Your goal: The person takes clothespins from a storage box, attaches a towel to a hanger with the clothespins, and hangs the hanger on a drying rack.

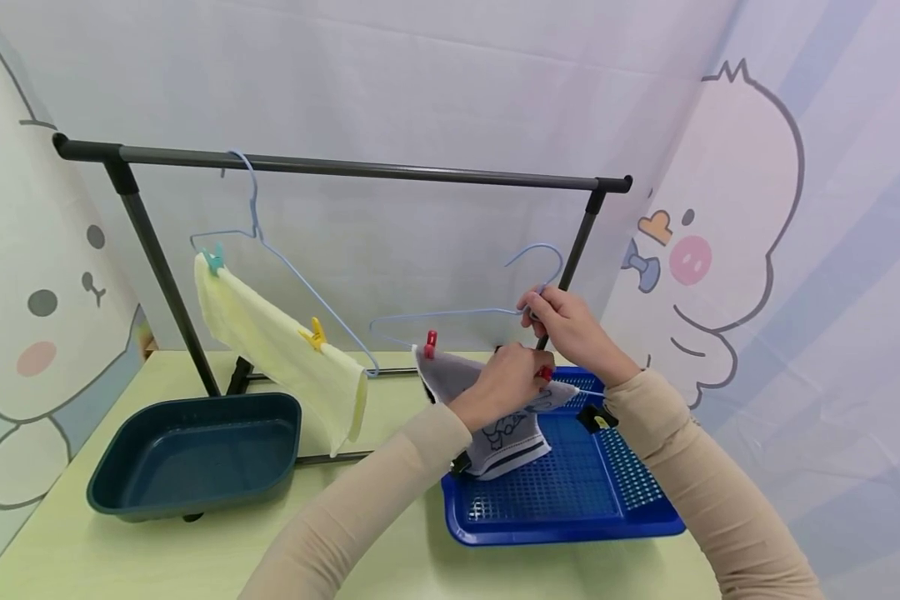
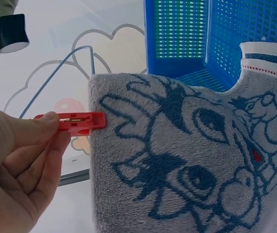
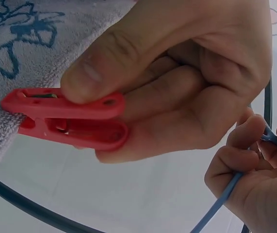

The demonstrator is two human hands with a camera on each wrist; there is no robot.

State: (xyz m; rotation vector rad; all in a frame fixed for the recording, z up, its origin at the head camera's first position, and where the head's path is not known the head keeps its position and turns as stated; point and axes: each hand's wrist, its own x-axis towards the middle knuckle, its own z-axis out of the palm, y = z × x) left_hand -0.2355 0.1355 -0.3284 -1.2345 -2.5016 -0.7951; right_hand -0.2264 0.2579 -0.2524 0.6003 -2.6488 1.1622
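In the head view, my left hand [image 1: 506, 379] pinches a red clothespin [image 1: 545, 373] at the right part of a grey towel [image 1: 457, 373] with a blue cartoon print. The left wrist view shows the clothespin [image 2: 82, 122] with its tip on the edge of the towel [image 2: 128, 179]. My right hand [image 1: 573, 327] grips a light blue wire hanger [image 1: 450, 314] at its neck, below the hook. Another red clothespin [image 1: 431, 344] clips the towel's left corner. In the right wrist view, thumb and fingers squeeze the handles of the red clothespin [image 3: 65, 119].
A black rack's rail [image 1: 390, 171] spans the back. From it a second blue hanger [image 1: 307, 283] holds a yellow towel [image 1: 270, 333] with teal and yellow clothespins. A dark green basin [image 1: 195, 458] stands left; a blue basket [image 1: 525, 532] lies under the grey towel.
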